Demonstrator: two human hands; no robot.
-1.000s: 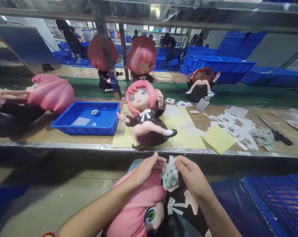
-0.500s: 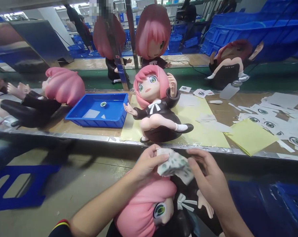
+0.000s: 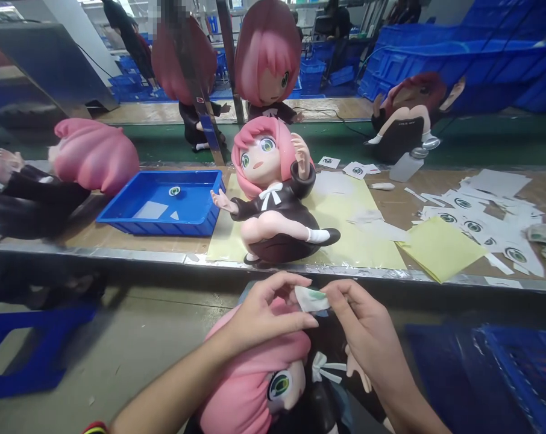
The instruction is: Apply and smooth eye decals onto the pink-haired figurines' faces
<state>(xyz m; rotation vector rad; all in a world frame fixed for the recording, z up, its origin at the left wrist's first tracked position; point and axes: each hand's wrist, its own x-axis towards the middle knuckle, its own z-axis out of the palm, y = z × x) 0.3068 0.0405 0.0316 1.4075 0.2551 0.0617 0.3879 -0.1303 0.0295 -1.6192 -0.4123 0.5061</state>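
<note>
Over my lap, my right hand (image 3: 361, 313) pinches a small folded white cloth (image 3: 310, 300) with green stains between thumb and fingers. My left hand (image 3: 273, 307) is beside the cloth's other end, its thumb and forefinger apart; whether its other fingers touch the cloth is hidden. Below both hands lies a pink-haired doll figure (image 3: 250, 367) on my lap, head to the left. One green eye and a white bow show on it; its lower body is partly covered by my right arm.
A second pink-haired figure (image 3: 273, 193) reclines on yellow paper (image 3: 367, 241) on the bench. Left of it stands a blue tray (image 3: 164, 226) holding an eye piece. Eye decals (image 3: 474, 226), a yellow sheet (image 3: 445, 247) and a bottle (image 3: 407, 167) lie rightward. More figures stand behind.
The cloth has been folded smaller and now sits in my right fingers. My left thumb and forefinger have come off it and spread. The view has shifted slightly to the right.
</note>
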